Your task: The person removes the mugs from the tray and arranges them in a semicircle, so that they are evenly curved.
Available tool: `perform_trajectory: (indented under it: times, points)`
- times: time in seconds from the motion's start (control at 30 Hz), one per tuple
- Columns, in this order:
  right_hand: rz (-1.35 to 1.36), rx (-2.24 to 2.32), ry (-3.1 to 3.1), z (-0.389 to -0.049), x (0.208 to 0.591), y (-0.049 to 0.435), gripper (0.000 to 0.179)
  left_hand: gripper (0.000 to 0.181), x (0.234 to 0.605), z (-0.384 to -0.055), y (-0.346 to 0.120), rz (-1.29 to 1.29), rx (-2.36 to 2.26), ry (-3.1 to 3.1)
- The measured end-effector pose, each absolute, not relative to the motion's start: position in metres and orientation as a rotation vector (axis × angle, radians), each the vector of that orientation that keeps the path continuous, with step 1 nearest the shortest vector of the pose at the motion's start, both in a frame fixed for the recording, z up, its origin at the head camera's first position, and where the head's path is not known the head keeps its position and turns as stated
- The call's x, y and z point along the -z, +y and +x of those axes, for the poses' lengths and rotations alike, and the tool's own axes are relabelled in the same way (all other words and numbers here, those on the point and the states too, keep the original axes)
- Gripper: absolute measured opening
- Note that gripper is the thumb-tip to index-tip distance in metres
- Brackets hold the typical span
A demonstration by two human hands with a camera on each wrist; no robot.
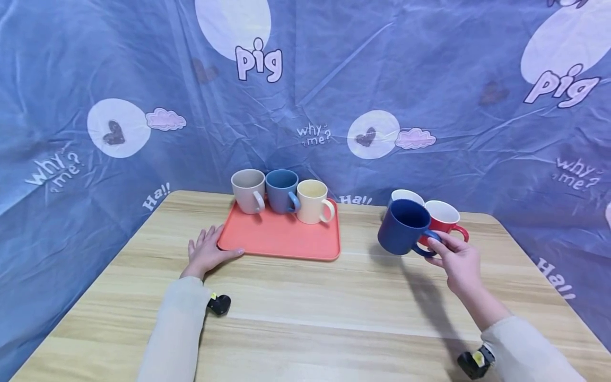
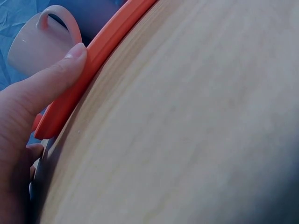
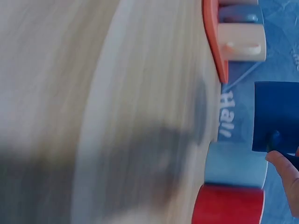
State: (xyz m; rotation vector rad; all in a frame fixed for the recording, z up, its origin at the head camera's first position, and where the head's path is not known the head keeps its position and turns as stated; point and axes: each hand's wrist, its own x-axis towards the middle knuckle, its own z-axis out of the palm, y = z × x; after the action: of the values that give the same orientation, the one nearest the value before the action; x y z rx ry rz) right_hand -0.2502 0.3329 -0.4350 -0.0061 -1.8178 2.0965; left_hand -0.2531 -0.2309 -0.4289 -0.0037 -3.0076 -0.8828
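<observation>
By its handle, my right hand (image 1: 463, 262) grips a navy blue mug (image 1: 398, 236), held up off the table in front of two other mugs. Those are a light blue mug (image 3: 236, 163) and a red mug (image 3: 229, 205) with a white inside. On the left, my left hand (image 1: 207, 254) rests against the front left corner of an orange-red tray (image 1: 281, 239), fingers spread, the thumb (image 2: 67, 67) lying along its rim. Along the tray's back stand a grey mug (image 1: 246, 197), a dusty blue mug (image 1: 279, 200) and a cream mug (image 1: 309, 207), handles toward the right front.
The wooden table (image 1: 305, 318) reaches back to a blue printed cloth (image 1: 305, 101) hanging behind and at the sides. Bare tabletop lies between the tray and the mugs on the right. Both wrists carry a small black device (image 1: 219, 305).
</observation>
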Motion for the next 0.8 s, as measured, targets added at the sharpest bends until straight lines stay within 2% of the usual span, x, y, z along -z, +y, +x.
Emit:
perform_trajectory:
  times: [0.8]
  points:
    - [-0.196,-2.091,-1.742,-0.203,0.434,0.381,0.024,0.105,0.429,-0.254,-0.231,-0.002,0.886,-3.003]
